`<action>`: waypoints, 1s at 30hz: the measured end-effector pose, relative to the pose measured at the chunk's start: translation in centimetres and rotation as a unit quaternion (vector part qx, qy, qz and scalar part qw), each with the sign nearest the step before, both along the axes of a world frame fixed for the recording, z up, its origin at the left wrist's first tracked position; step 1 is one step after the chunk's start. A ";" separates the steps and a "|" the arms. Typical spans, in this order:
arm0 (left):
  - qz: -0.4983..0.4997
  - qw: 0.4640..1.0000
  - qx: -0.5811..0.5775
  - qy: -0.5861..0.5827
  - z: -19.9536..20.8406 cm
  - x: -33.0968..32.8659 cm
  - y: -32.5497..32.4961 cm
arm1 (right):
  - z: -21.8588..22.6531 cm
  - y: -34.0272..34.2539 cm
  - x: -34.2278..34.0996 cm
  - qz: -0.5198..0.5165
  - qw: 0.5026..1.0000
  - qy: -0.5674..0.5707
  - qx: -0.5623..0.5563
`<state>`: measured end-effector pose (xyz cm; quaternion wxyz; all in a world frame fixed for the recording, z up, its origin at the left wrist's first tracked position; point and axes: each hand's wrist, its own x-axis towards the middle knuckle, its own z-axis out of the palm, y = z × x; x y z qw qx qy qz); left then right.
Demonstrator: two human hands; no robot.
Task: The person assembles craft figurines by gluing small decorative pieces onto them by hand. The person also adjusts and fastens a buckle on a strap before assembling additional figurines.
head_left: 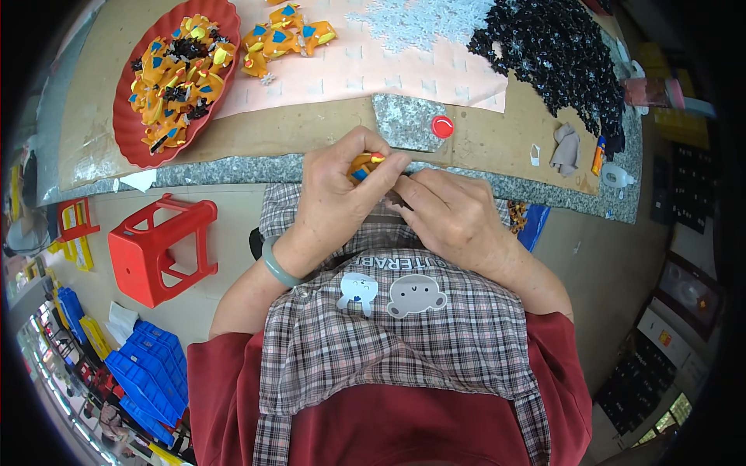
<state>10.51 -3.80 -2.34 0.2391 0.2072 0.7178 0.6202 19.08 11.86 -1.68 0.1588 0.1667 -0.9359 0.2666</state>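
Note:
Just past the table's near edge, my left hand (336, 185) pinches a small orange toy figure (364, 163) with blue and yellow parts. My fingers cover much of it. My right hand (458, 208) is close beside it, its fingers curled around a small black piece (399, 200). Whether the black piece touches the figure cannot be made out. To the left stands a red scalloped tray (124, 116) holding orange figures and black pieces. More orange figures (284, 37) lie beyond my left hand on a pink sheet (326, 78).
White pieces (420, 22) and a large heap of black pieces (552, 58) cover the far side. A red round cap (442, 126) rests on a grey stone slab (400, 116). At right lie a cloth (566, 149) and a glue tube (598, 155). A red stool (159, 248) stands lower left.

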 end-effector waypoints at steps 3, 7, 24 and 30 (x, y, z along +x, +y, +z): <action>0.040 0.997 -0.010 0.059 -0.5 0.2 0.3 | 0.5 -0.3 0.1 -0.006 0.999 -0.047 -0.017; 0.020 0.999 -0.010 -0.030 -0.2 0.3 0.0 | 0.2 -0.5 0.2 0.011 0.998 -0.035 -0.047; 0.055 0.982 0.086 -0.162 -0.3 -0.9 -3.2 | 2.5 -0.6 0.7 0.017 0.976 -0.141 -0.166; -0.012 0.965 0.108 -0.237 -1.9 0.7 -2.6 | 2.4 -0.9 0.7 0.042 0.982 -0.140 -0.115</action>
